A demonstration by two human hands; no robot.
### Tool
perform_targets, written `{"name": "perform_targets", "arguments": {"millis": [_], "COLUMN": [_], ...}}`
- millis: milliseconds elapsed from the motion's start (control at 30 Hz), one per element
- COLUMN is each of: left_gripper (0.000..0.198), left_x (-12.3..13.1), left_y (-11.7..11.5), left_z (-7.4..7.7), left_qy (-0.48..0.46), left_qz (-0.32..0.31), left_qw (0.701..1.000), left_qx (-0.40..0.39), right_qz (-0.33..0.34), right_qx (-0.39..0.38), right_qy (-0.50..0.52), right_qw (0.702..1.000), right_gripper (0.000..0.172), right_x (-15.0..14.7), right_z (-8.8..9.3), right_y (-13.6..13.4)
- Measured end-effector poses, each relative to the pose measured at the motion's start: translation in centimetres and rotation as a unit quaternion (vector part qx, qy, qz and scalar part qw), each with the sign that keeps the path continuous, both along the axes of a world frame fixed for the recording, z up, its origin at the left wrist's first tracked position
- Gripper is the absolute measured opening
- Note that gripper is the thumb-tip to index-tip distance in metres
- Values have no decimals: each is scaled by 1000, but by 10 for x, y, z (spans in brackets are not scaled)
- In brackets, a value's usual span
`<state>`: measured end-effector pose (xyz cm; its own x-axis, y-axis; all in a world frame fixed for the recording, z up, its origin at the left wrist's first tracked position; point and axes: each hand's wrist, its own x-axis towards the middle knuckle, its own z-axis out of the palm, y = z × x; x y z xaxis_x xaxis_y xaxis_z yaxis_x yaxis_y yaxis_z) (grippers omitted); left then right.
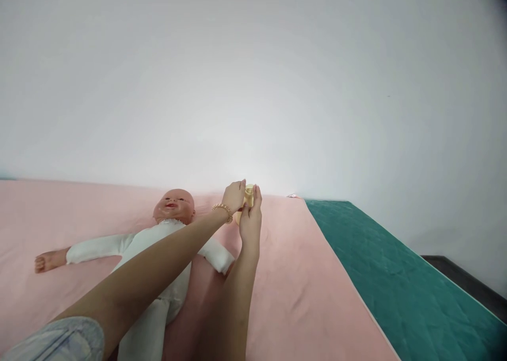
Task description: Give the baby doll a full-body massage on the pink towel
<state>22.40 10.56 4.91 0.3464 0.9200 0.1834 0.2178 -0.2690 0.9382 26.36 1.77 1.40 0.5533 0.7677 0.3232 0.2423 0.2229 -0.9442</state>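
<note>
A baby doll [158, 245] in a white bodysuit lies on its back on a pink sheet [309, 297], head toward the wall, arms spread. Both my arms reach out over it. My left hand [234, 196], with a bead bracelet on the wrist, and my right hand [250, 218] meet just right of the doll's head. Together their fingers close on a small pale yellow bottle-like object [249, 194]. Most of that object is hidden by my fingers.
The pink sheet covers a bed with a teal mattress surface [396, 276] showing on the right. A plain white wall [253, 86] rises right behind the bed. Dark floor [467, 282] shows at the far right.
</note>
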Motion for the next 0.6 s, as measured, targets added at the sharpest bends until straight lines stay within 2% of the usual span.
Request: {"name": "perform_targets", "arguments": {"millis": [333,500,600], "left_gripper": [46,48,48], "left_x": [1,-2,-13], "left_y": [-4,-10,-12], "left_z": [-1,-1,-4], "left_qy": [-51,-100,-130], "left_qz": [-15,-18,-4], "left_qw": [998,992,989], "left_qx": [-40,-75,-75], "right_qz": [39,36,15], "right_qx": [22,-24,-45], "right_qy": [-10,-24,-35], "right_qw": [999,999,998], "right_gripper": [67,66,64], "right_x": [-2,-1,-1], "right_z": [5,3,5], "right_y": [-4,0,-3]}}
